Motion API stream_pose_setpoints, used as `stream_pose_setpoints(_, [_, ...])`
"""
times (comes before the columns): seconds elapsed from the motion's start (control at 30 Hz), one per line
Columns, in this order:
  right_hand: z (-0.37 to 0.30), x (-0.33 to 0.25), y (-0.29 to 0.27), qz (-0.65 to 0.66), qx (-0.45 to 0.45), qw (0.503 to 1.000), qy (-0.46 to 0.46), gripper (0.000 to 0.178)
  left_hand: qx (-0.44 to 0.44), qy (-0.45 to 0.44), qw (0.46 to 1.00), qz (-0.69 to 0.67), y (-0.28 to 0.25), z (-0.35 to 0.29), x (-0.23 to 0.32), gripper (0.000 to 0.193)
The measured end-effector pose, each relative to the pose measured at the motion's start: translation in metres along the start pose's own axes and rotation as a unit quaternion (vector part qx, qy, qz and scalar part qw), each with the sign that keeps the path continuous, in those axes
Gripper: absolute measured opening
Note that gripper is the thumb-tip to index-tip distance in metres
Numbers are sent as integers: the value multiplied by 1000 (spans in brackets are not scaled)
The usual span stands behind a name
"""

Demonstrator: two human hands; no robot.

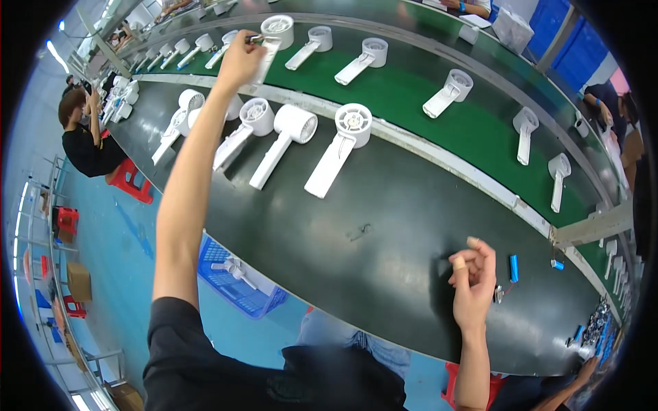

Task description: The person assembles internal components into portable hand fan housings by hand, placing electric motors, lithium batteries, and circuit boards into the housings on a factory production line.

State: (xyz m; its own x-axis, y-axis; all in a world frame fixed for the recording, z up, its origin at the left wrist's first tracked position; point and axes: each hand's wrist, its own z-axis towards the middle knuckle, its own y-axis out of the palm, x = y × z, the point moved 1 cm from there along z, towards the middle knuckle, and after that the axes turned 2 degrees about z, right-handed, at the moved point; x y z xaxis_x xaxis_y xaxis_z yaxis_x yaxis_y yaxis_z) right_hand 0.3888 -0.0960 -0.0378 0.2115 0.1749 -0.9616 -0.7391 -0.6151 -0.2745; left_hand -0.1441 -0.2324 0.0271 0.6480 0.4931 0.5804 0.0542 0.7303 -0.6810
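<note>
My left hand (241, 63) reaches far out to the conveyor's near edge, its fingers closed on a white handheld fan (277, 29) by the handle. Something small and dark shows at the fingertips. My right hand (474, 291) hovers over the dark worktable (391, 274), palm up, with fingers loosely bent and nothing visible in them. Just beside it lies a blue cylindrical battery (514, 268), wired to a small board (499, 294). Below my left arm's reach, several white fans rest on the table, including one with its round back facing up (354, 125) and one on its side (296, 125).
A green conveyor belt (404, 85) carries spaced white fans behind a metal rail (473, 175). Another battery (558, 265) lies near the rail, with a pile of blue batteries and parts (600, 332) farther right. A blue basket (257, 305) stands below the table edge. A co-worker (86, 133) sits at left.
</note>
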Motion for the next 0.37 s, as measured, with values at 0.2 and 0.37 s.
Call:
stream_pose_setpoints(0.2, [11,8,2,-1,-18,997,70,27,-57,-54,997,25,36,89,-176,50])
stream_pose_setpoints(0.37, [100,-35,16,-47,-41,997,43,23,-107,-62,981,147,31,109,-211,67])
